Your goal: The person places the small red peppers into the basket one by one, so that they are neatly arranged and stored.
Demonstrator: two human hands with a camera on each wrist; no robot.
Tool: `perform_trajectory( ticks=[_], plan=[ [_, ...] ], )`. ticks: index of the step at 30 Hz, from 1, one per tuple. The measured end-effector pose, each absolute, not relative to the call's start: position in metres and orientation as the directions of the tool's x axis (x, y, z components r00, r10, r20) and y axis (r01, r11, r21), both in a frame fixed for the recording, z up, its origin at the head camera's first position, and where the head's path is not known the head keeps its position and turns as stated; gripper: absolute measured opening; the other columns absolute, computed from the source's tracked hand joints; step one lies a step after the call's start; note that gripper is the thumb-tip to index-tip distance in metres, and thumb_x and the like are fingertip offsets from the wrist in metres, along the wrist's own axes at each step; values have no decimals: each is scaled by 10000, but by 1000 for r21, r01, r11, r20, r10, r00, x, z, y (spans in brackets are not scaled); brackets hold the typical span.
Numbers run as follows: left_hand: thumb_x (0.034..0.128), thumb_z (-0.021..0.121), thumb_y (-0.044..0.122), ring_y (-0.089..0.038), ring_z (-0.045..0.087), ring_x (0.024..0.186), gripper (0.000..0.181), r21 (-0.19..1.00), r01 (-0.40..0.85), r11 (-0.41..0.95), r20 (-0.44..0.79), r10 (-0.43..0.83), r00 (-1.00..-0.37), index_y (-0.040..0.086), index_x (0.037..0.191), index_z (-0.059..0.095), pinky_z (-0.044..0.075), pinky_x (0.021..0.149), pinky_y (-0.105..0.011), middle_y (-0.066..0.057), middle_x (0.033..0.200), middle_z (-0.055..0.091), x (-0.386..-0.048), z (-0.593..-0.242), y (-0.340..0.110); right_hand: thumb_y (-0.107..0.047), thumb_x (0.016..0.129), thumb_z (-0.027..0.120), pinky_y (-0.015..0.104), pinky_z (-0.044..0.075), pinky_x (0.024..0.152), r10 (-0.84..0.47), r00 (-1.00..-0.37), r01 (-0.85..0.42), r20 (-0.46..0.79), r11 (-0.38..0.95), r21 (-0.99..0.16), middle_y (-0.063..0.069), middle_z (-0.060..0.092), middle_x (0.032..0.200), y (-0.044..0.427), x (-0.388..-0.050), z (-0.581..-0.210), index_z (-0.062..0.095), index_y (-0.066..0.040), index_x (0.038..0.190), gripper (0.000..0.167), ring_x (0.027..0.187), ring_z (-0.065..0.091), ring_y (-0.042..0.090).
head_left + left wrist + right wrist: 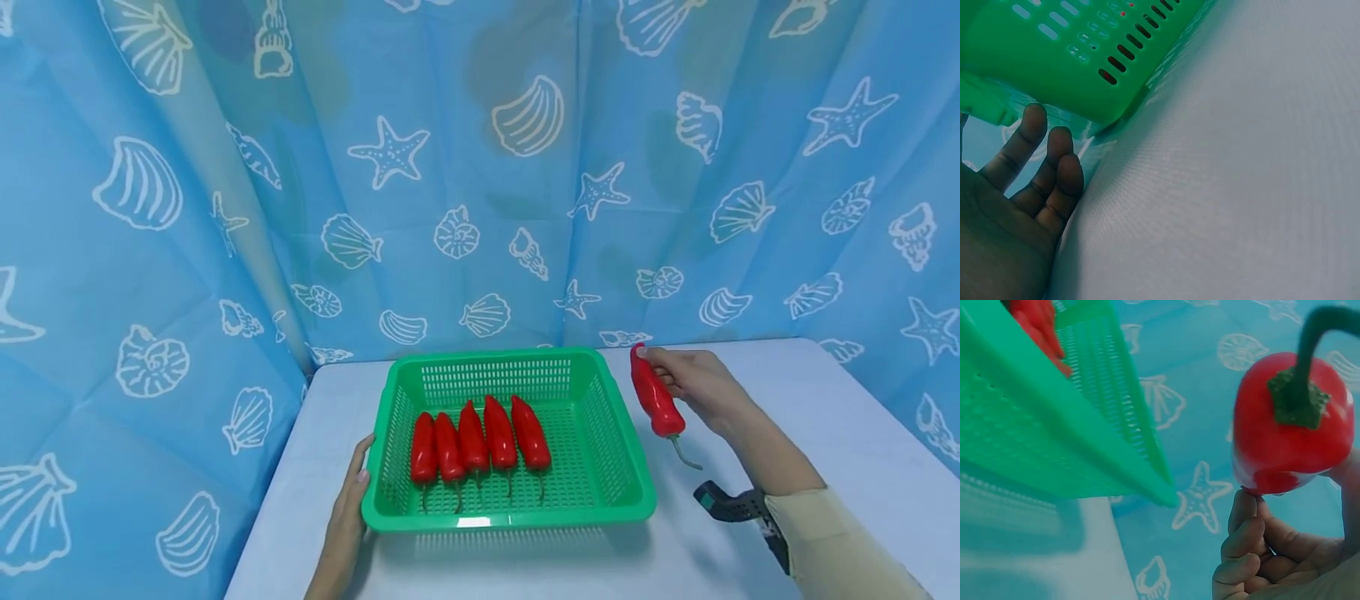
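To the right of the green basket (626, 433), my right hand (693, 383) pinches a red pepper (655, 396) near its tip, the green stem hanging downward. In the right wrist view the stem end of this red pepper (1294, 431) faces the camera, and the fingers (1241, 540) curl below it. My left hand (348, 500) rests against the basket's left side with fingers extended; the left wrist view shows its fingers (1060, 150) beside the basket wall (1054, 69). Inside the basket several red peppers (472, 442) lie side by side, stems toward me, in its left and middle part.
A white table (300, 508) carries the basket. Behind it hangs a blue curtain (465, 167) printed with white shells and starfish. A dark strap with a small device (723, 504) sits on my right wrist, next to a beige sleeve (832, 533).
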State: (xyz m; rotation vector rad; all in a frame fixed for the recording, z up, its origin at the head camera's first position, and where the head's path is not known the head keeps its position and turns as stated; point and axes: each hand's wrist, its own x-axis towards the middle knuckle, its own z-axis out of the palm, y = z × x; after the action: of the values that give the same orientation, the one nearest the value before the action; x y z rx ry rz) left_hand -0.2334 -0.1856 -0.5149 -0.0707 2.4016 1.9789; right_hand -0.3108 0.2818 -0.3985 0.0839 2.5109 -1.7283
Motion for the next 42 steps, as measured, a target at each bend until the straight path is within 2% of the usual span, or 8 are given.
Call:
perform_trajectory(
  ticks=[7,11,16,23,26,30,35,42],
  plan=[
    [1056,287,554,-348,254,1441,606,985,-19,170,-18,-9,-1000,271,1590,248,285,1095,-583,-97,1634,188,-235,-520,-188,-344,890,755,301,528,759,-38,-991,99,-131,458,-883,246,499,1318,269,-318,-397,399,94,1396,758,1103,514,342],
    [1059,282,548,-343,251,1447,603,987,-4,163,-2,-10,-1000,263,1589,253,273,1099,-580,-94,1635,194,-235,-521,-188,-381,892,745,302,517,750,-57,-988,94,-142,501,-860,243,525,1295,261,-323,-395,453,93,1371,735,1084,527,332],
    [1063,282,536,-339,271,1436,600,984,12,177,13,-8,-1000,247,1589,257,281,1093,-577,-101,1628,213,-235,-520,-185,-411,904,722,300,507,727,-71,-987,86,-147,540,-837,195,589,1188,250,-329,-391,546,83,1298,656,1006,557,296],
    [1057,292,550,-334,320,1407,599,982,11,186,17,-31,-999,261,1582,279,317,1076,-569,-98,1621,238,-235,-521,-185,-434,925,685,316,489,699,-93,-977,114,-190,523,-845,107,626,930,232,-337,-388,656,60,1095,522,834,572,234],
    [1059,293,546,-341,297,1422,607,982,15,187,21,-26,-999,249,1588,271,298,1083,-587,-107,1628,222,-235,-520,-184,-423,936,675,315,505,678,-106,-974,120,-202,514,-849,100,638,880,228,-338,-389,666,70,1095,518,761,581,216],
    [1060,286,542,-337,334,1394,596,981,9,196,13,-21,-1000,267,1589,267,325,1069,-563,-106,1625,227,-234,-519,-184,-419,944,670,284,477,611,-136,-966,123,-218,502,-856,80,621,809,223,-340,-391,668,71,1085,510,677,544,182],
    [1057,273,554,-329,393,1345,595,978,3,207,8,-25,-1000,282,1587,269,371,1035,-517,-105,1615,251,-234,-520,-185,-421,944,669,263,433,551,-159,-958,127,-237,508,-852,49,581,710,214,-344,-396,700,34,963,457,605,496,149],
    [1055,275,562,-320,378,1364,581,980,3,197,10,-33,-999,305,1577,281,335,1062,-544,-83,1608,269,-232,-523,-190,-371,949,663,261,413,525,-189,-946,118,-264,556,-823,63,599,676,200,-349,-403,726,14,856,401,541,483,148]
  ],
)
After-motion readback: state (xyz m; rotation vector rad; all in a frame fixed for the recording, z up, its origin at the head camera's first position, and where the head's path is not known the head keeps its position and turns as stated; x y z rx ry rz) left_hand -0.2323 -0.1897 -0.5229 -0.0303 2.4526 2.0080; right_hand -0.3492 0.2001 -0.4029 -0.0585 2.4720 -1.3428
